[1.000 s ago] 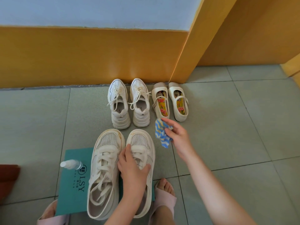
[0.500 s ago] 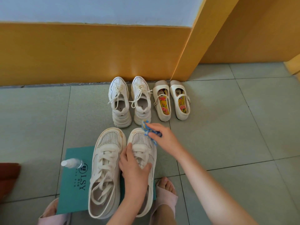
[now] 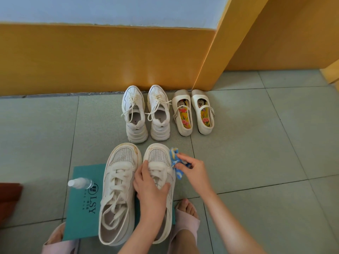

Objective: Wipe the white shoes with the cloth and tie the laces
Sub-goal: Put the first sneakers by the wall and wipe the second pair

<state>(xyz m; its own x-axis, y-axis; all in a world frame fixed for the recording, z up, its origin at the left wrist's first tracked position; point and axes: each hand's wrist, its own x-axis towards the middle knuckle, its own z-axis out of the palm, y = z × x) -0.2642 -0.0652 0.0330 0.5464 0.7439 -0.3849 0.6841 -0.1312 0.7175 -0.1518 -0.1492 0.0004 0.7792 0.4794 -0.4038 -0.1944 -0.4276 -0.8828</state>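
Nearest, a soft pink open-toed slipper (image 3: 186, 219) covers one foot, and its mate (image 3: 55, 242) shows at the bottom edge to the left. Between them a flat teal card printed LSY (image 3: 82, 213) lies on the floor, with the heels of the near white pair resting on it.

The left-side white lace-up shoe (image 3: 117, 195) is off-white and smooth-sided. It has a perforated mesh toe, wide flat laces loosely threaded, and yellow-brown stains round the toe rim. The right-side white lace-up shoe (image 3: 157, 156) stands just beside it, with the same mesh toe. The left hand (image 3: 150, 189) grips this shoe over tongue and laces, fingers curled on the inner side and thumb on the outer. The right hand (image 3: 195, 173) pinches a crumpled blue, yellow and white cloth (image 3: 174, 159) against the outer edge of that shoe's toe.

A small clear plastic spray bottle (image 3: 80, 183) lies on its side on the card's far corner. A blurred dark red thing (image 3: 9, 197) sits at the left edge.

Farther off, a pair of chunky white sneakers (image 3: 135, 116) with thick ridged soles stands toes to the wall, thin laces hanging loose. Beside it is a pair of cream strap shoes with flowered insoles (image 3: 183, 116).

Large matte grey-green floor tiles (image 3: 256, 143) meet a glossy orange-yellow wall band (image 3: 91, 57). Pale blue wall (image 3: 110, 10) lies above it, and an orange corner post (image 3: 216, 52) juts out at the right.
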